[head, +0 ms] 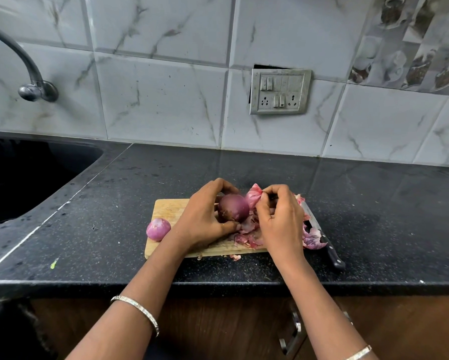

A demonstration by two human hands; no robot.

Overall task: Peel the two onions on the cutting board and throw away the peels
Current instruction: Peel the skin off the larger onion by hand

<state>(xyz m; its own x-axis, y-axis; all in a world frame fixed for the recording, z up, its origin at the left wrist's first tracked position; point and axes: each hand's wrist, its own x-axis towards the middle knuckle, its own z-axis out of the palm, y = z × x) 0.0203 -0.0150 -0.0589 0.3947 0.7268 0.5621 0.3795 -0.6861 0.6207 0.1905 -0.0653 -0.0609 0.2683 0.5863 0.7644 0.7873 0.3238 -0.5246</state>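
Purple round onion [233,207] is held mid wooden cutting board [166,209], left hand [204,216] fingers curled round it; right hand [279,219], just rightward, pinches pink papery peel [253,197].

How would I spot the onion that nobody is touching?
Find the pale wooden cutting board on the black speckled counter. At the board's left edge sits a small, pinkish-purple round onion. Unlike the larger, darker purple onion gripped by the left hand, it lies alone, away from the heap of pink peels.
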